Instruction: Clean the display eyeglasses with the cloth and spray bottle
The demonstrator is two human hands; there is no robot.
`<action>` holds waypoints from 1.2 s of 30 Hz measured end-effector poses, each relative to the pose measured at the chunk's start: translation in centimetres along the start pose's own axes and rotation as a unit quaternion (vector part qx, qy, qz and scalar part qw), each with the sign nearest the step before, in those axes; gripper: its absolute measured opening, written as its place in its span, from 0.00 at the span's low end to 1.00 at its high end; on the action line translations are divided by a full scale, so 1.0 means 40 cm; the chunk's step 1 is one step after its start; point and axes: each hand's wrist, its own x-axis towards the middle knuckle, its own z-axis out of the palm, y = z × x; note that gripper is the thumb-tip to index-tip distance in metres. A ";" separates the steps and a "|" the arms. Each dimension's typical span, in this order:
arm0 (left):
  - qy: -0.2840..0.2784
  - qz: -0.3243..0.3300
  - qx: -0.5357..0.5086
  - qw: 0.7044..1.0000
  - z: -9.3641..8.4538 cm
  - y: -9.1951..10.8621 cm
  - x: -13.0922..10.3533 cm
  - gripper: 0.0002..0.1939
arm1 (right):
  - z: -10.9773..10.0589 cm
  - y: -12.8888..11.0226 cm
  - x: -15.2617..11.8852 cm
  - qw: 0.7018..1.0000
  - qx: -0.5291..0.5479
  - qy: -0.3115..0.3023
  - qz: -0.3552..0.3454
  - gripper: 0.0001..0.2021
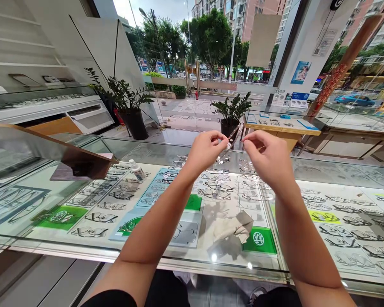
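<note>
My left hand (208,148) is raised above the glass display counter, its thumb and fingers pinched on a thin pair of glasses (233,135) held upright. Just to the right of the glasses is my right hand (265,154), fingers curled and thumb near the index fingertip; whether it holds anything is too small to tell. Below the hands, a crumpled light cloth (233,228) lies on the glass. A small white bottle (137,170) stands on the counter to the left.
Rows of glasses (216,189) fill the counter (185,266). A brown tilted panel (60,153) is at the left. Potted plants (132,121) stand beyond, before the window, and another display table (281,128) is at the back right.
</note>
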 end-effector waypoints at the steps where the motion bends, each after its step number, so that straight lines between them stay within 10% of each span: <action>1: -0.005 0.008 0.036 0.999 -0.003 -0.014 0.008 0.10 | -0.009 0.005 0.002 1.000 0.008 0.009 0.003 0.08; 16: -0.170 0.038 0.392 0.903 0.136 -0.347 0.074 0.12 | -0.022 0.010 0.006 0.991 0.048 0.097 -0.084 0.28; 36: -0.190 0.037 0.416 0.889 0.180 -0.422 0.051 0.17 | -0.033 -0.009 0.008 0.983 0.126 0.100 -0.088 0.33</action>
